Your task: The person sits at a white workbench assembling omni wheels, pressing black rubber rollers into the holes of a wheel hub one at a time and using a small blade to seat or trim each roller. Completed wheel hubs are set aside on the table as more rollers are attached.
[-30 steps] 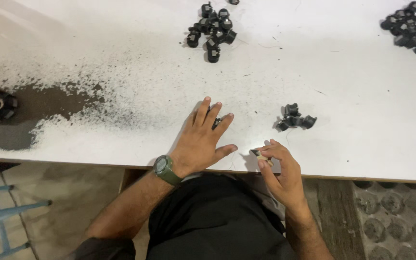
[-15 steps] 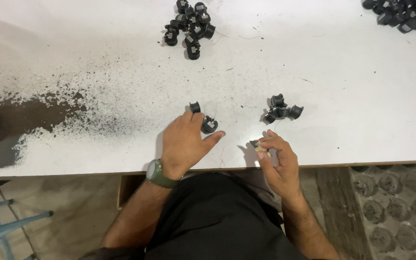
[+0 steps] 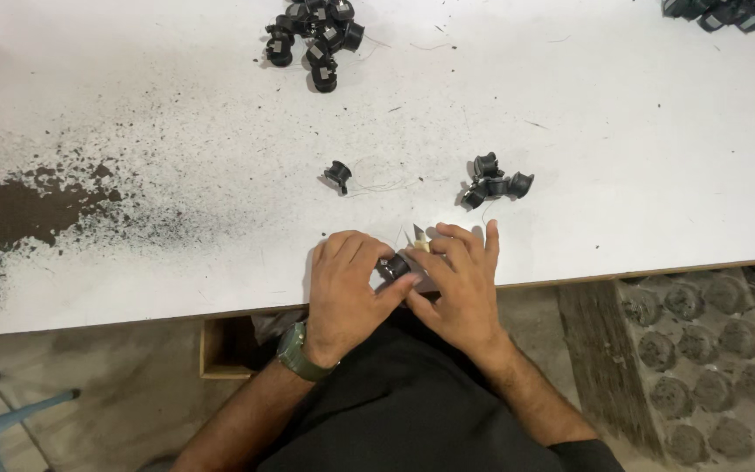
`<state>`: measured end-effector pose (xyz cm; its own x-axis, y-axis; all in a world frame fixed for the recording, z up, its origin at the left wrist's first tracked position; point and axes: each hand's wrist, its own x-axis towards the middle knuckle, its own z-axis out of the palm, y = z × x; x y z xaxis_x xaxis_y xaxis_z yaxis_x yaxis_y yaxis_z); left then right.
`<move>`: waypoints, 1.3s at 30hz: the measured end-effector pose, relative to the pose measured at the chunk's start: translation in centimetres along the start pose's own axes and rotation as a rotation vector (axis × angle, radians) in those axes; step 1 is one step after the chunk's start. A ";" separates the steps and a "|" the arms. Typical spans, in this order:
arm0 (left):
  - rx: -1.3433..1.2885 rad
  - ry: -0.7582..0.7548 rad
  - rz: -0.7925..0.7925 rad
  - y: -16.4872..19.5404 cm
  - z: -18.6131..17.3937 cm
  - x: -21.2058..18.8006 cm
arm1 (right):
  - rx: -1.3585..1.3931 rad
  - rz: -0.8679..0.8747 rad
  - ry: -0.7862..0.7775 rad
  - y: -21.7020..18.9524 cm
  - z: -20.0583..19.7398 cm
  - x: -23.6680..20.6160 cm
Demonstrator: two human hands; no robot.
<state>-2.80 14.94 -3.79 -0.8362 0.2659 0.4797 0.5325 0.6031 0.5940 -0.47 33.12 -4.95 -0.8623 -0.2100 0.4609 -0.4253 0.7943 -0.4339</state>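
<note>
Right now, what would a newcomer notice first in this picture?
First, the two hands at the near edge of the white table: the left hand and right hand pinch one small black part between them. Then the dark dust spread over the table's left side, and a pile of black parts at the far edge.

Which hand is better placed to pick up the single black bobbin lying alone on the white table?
Left hand, probably: the lone black bobbin lies just beyond it, while the right hand holds a small blade.

— How do the hands sit?
— The left hand (image 3: 344, 288) is curled, fingers bent inward, wrist cocked. The right hand (image 3: 458, 284) meets it thumb to thumb, fingers stretched forward, both forearms angling in.
</note>
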 end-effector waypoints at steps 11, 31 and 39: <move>0.223 -0.004 0.289 -1.9 0.2 -2.1 | 0.027 0.021 0.079 0.3 1.2 -1.2; 0.136 0.066 0.176 -2.1 1.0 -3.6 | 0.213 -0.102 0.157 0.7 2.8 -3.7; 0.143 0.044 0.218 -2.0 1.2 -3.6 | 0.227 -0.073 0.122 0.2 2.4 -3.3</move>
<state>-1.03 13.71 -7.47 -0.6957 0.3697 0.6159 0.6726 0.6364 0.3777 1.59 32.61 -8.40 -0.7931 -0.1809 0.5816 -0.5480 0.6286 -0.5518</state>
